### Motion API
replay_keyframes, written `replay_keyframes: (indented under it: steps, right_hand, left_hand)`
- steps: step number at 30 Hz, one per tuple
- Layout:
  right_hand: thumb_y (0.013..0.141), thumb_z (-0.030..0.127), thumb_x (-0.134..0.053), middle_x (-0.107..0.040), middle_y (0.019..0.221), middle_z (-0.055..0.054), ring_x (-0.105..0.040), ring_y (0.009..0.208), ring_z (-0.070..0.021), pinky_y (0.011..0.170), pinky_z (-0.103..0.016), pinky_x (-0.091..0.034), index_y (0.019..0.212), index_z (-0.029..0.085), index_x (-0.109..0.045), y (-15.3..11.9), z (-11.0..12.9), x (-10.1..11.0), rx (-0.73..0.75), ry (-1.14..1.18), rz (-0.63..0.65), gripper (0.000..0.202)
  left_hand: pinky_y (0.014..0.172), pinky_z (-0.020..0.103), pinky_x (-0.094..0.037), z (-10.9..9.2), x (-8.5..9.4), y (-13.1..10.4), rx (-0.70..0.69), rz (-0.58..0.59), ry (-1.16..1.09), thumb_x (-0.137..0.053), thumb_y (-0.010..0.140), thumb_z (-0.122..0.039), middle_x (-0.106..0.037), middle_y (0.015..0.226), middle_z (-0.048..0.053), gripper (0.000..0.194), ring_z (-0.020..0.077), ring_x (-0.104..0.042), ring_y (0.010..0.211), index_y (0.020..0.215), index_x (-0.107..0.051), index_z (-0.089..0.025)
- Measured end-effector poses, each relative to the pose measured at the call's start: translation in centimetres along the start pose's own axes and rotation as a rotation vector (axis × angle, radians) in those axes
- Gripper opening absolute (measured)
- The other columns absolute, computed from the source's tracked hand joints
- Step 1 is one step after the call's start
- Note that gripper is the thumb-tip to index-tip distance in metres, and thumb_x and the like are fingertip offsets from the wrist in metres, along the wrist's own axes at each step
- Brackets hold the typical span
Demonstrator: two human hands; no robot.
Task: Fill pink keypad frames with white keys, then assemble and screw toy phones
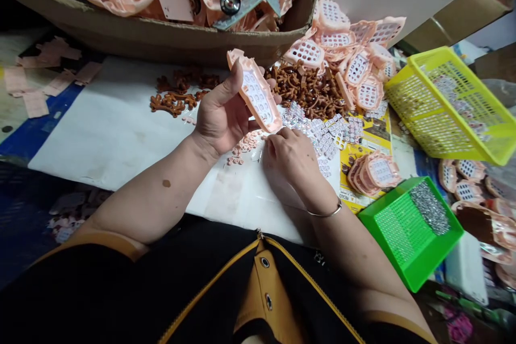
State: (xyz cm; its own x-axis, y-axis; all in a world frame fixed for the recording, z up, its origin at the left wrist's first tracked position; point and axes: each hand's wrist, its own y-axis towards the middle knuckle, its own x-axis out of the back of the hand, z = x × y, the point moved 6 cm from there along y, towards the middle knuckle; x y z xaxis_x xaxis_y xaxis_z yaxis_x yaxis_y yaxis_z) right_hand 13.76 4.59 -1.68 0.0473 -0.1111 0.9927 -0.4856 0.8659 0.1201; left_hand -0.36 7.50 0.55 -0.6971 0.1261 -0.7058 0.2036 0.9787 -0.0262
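Observation:
My left hand (226, 110) grips a pink plastic toy shell (260, 98) by its edges, tilted above the table. A white keypad sheet sits inside the shell. Just below its lower end is my right hand (291, 158), fingers bent down at the tabletop; the fingertips are partly hidden, so whether they pinch anything does not show. Small pink button pieces (245, 144) lie loose between the hands. White keypad pieces (328, 134) are spread to the right, and brown bone-shaped parts (306, 88) are heaped behind the shell.
A cardboard box (161, 37) of pink shells and speakers stands at the back. Pink front panels (357, 67) pile up beside a yellow basket (455, 113). Stacked shells (373, 172) sit near a green basket (411, 258) holding screws (429, 207). Pink plates (36, 102) lie left.

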Motion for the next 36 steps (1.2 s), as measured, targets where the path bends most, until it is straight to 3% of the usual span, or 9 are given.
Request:
replay_keyframes:
  steps: [3,7,11,16,21,24,28,33,36]
  right_hand:
    - [0.093,0.022,-0.045,-0.072,0.085,-0.013,-0.061,0.075,-0.0213,0.07,-0.036,-0.044,0.086,0.016,-0.07,-1.0,-1.9,1.0,-0.15,0.217,-0.144,0.027]
    - [0.087,0.027,-0.054,-0.072,0.078,-0.004,-0.063,0.068,-0.016,0.066,-0.032,-0.049,0.092,0.019,-0.069,-2.6,-4.5,2.8,-0.414,0.644,-0.326,0.018]
    - [0.083,0.027,-0.06,-0.069,0.071,0.0,-0.06,0.061,-0.0123,0.061,-0.029,-0.047,0.085,0.021,-0.068,-2.9,-4.1,4.3,-0.407,0.867,-0.338,0.01]
    - [0.078,0.033,-0.074,-0.066,0.069,0.005,-0.058,0.059,-0.0097,0.059,-0.027,-0.049,0.088,0.023,-0.066,-3.1,-3.9,4.0,-0.444,1.211,-0.439,0.017]
    - [0.07,0.043,-0.085,-0.072,0.083,0.002,-0.064,0.064,-0.0101,0.063,-0.029,-0.057,0.083,0.023,-0.067,-2.6,-3.5,2.1,-0.431,1.554,-0.493,0.029]
    - [0.077,0.041,-0.08,-0.072,0.081,0.002,-0.066,0.067,-0.0107,0.065,-0.028,-0.057,0.081,0.024,-0.067,-2.9,-3.8,2.2,-0.453,1.479,-0.624,0.022]
    - [0.087,0.029,-0.071,-0.075,0.085,0.001,-0.071,0.079,-0.0136,0.076,-0.032,-0.059,0.087,0.025,-0.068,-4.3,-3.3,5.3,-0.318,1.114,-0.822,0.005]
    - [0.09,0.012,-0.066,-0.077,0.09,-0.003,-0.071,0.082,-0.0158,0.077,-0.032,-0.056,0.097,0.023,-0.067,-5.7,1.1,8.5,0.137,0.389,-0.744,0.013]
    - [0.091,0.012,-0.065,-0.077,0.087,-0.003,-0.068,0.078,-0.0166,0.078,-0.034,-0.054,0.098,0.022,-0.065,-6.2,2.5,8.4,0.238,0.228,-0.694,0.012]
  left_hand:
    - [0.091,0.042,-0.059,0.5,0.0,0.0,0.002,0.079,0.052,-0.05,0.094,-0.061,-0.066,0.124,0.005,0.052,0.0327,-0.062,0.127,0.128,-0.056,-0.022]
    - [0.087,0.041,-0.058,1.7,-1.0,-0.7,0.072,0.286,0.115,-0.07,0.081,-0.06,-0.068,0.119,0.006,0.055,0.0304,-0.069,0.112,0.119,-0.063,-0.02]
    - [0.075,0.033,-0.055,3.6,-1.9,-1.9,0.277,0.432,0.236,-0.082,0.069,-0.054,-0.07,0.103,0.006,0.057,0.025,-0.07,0.097,0.111,-0.067,-0.019]
    - [0.074,0.032,-0.055,4.2,-2.0,-2.1,0.312,0.44,0.211,-0.083,0.068,-0.055,-0.072,0.098,0.006,0.056,0.0225,-0.069,0.091,0.108,-0.069,-0.018]
    - [0.086,0.038,-0.056,4.3,-2.0,-1.8,0.263,0.395,0.035,-0.08,0.071,-0.054,-0.074,0.107,0.007,0.059,0.0244,-0.072,0.096,0.118,-0.067,-0.02]
    - [0.094,0.043,-0.054,4.6,-2.1,-2.0,0.288,0.39,0.003,-0.08,0.072,-0.052,-0.074,0.112,0.008,0.058,0.0264,-0.072,0.1,0.118,-0.067,-0.02]
    - [0.093,0.045,-0.054,4.5,-2.1,-2.0,0.286,0.364,-0.002,-0.078,0.073,-0.054,-0.074,0.116,0.01,0.061,0.0298,-0.072,0.104,0.121,-0.066,-0.018]
    - [0.092,0.047,-0.054,4.1,-2.0,-1.8,0.264,0.324,0.009,-0.074,0.077,-0.056,-0.073,0.119,0.013,0.064,0.0341,-0.071,0.109,0.125,-0.064,-0.015]
    - [0.093,0.049,-0.054,4.0,-2.1,-1.9,0.275,0.328,-0.009,-0.073,0.078,-0.054,-0.073,0.12,0.014,0.063,0.0342,-0.071,0.109,0.126,-0.062,-0.015]
